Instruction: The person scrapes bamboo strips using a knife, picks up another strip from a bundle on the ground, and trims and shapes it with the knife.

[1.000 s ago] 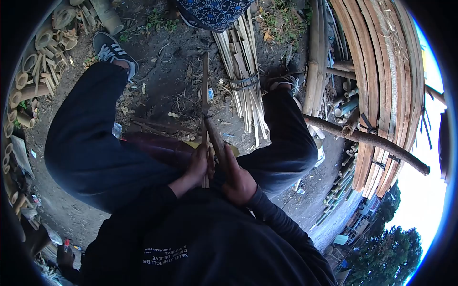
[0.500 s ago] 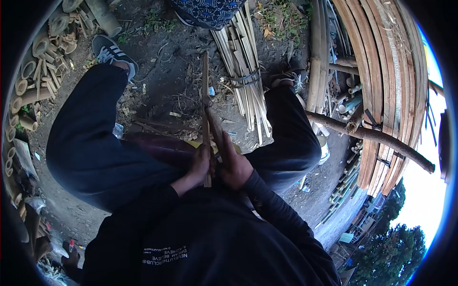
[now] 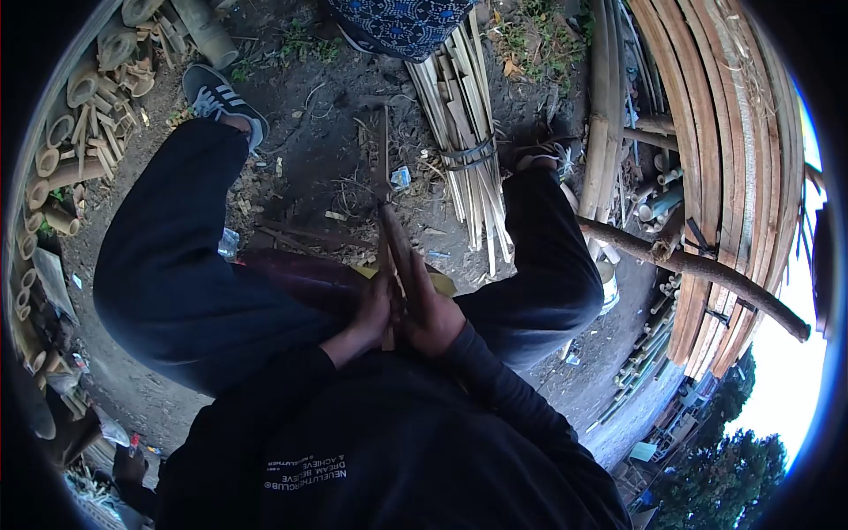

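My left hand (image 3: 371, 307) is closed around a thin bamboo strip (image 3: 384, 146), which points forward away from my body, its near end by my belly. Beside it, my right hand (image 3: 435, 316) is wrapped round a thicker brown wooden stick, perhaps a tool handle (image 3: 399, 243). Its far end crosses or meets the strip; any blade is hidden. The two hands are close together in front of my lap. Beneath them, a dark red surface (image 3: 305, 281) and a bit of yellow (image 3: 442, 283) show between my thighs.
A tied bundle of split bamboo strips (image 3: 464, 150) lies ahead on the dirt. Patterned blue cloth (image 3: 402, 26) is beyond it. Cut bamboo pieces (image 3: 84, 88) pile up at left. Long wooden slats (image 3: 715, 177) and a thick branch (image 3: 707, 265) stand at right.
The view has shifted slightly, so the surroundings sit a little further right and lower. Both hands keep their holds, close together; the strip's far tip appears slightly lower.
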The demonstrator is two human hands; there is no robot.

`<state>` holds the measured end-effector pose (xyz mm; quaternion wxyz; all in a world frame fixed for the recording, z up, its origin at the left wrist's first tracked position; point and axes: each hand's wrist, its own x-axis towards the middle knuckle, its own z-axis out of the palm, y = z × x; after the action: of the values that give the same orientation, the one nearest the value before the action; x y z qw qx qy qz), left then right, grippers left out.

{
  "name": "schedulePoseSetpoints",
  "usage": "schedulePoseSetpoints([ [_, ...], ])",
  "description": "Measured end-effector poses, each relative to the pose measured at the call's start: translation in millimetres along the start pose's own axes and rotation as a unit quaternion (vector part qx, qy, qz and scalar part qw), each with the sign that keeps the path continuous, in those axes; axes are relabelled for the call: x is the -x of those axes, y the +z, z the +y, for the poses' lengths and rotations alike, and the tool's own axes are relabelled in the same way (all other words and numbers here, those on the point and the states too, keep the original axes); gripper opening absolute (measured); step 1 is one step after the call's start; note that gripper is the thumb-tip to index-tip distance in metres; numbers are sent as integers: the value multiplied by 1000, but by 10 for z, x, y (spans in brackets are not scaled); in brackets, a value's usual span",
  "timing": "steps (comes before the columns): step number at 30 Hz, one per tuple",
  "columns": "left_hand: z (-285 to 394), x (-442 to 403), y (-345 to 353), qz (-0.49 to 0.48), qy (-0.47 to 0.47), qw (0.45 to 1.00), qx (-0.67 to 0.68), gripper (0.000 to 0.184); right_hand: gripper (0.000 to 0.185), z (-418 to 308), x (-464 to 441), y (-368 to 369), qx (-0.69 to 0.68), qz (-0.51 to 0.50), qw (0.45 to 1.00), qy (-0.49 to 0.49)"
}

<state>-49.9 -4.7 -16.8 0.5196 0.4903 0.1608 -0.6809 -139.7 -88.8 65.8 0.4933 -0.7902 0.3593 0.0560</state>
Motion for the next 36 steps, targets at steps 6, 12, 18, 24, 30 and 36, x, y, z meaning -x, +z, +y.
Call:
schedulePoseSetpoints([
  [6, -27, -25, -4, -7, -49, 999, -10, 37, 98, -90, 11, -141, 23, -75, 989, 127],
  [12, 34, 11, 0, -4, -42, 999, -27, 38, 98, -106, 62, -72, 33, -24, 996, 80],
  [18, -3, -14, -9, 15, -49, 998, -25, 38, 97, 50, -99, 7, 33, -15, 997, 64],
  [24, -64, 6, -24, -9, -30, 999, -15, 39, 99, 227, -160, -12, 44, -20, 995, 90],
  [30, -45, -35, -79, -37, -39, 998, -22, 38, 97, 164, -16, -39, 35, -23, 997, 65],
  [36, -14, -25, -37, -14, -57, 998, -10, 35, 93, -45, 62, -66, 18, -36, 995, 86],
])
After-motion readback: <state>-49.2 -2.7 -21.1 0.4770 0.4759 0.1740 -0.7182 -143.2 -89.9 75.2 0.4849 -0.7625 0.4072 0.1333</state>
